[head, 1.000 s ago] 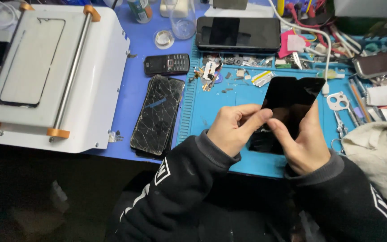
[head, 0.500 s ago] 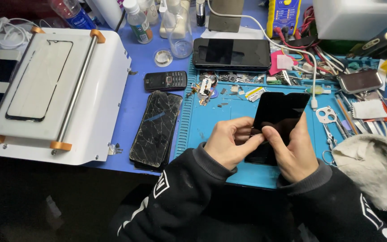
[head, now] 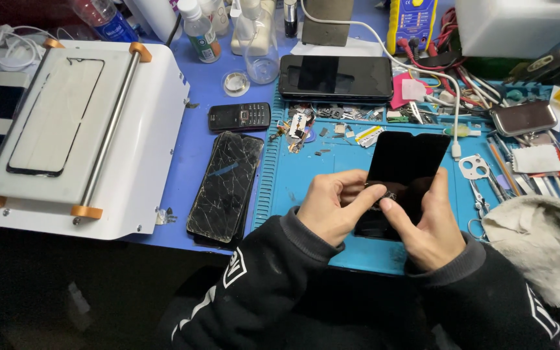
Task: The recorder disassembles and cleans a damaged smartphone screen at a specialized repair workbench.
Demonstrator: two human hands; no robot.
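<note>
Head view: both hands hold a black phone screen (head: 404, 170) over the blue mat (head: 332, 162). Its long axis runs up and away from the person, tilted slightly right. The left hand (head: 332, 206) pinches the lower left edge, thumb on the glass; the right hand (head: 426, 227) cups the lower right. A cracked phone (head: 226, 186) lies left of the mat, well apart.

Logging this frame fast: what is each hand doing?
Left hand: closed on the black phone screen.
Right hand: closed on the same screen's lower edge.
</note>
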